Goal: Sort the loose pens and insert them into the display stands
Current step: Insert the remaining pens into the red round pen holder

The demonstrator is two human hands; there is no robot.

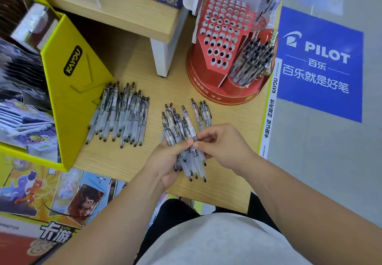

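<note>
Both forearms reach in from below me; I see the left hand (165, 159) cupped around a bundle of pens (187, 140), clear barrels, frosted grips, dark tips toward me; right hand (223, 146) pinches one; another pile of pens (122, 115) lies well left; red display stand (219, 43) beyond the right hand.

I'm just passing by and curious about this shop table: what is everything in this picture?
Pen pile: many, clear with black tips, left on the wooden table.
Loose pens: three, clear, right of centre on the table.
Pen bundle: about a dozen, clear, held in both hands.
Display stand: one, red, mostly empty holes; pens fill its right section.
Card box: one, yellow, left.
Floor sign: one, blue, right.
Left hand: under the bundle.
Right hand: fingers pinching one pen.
</note>
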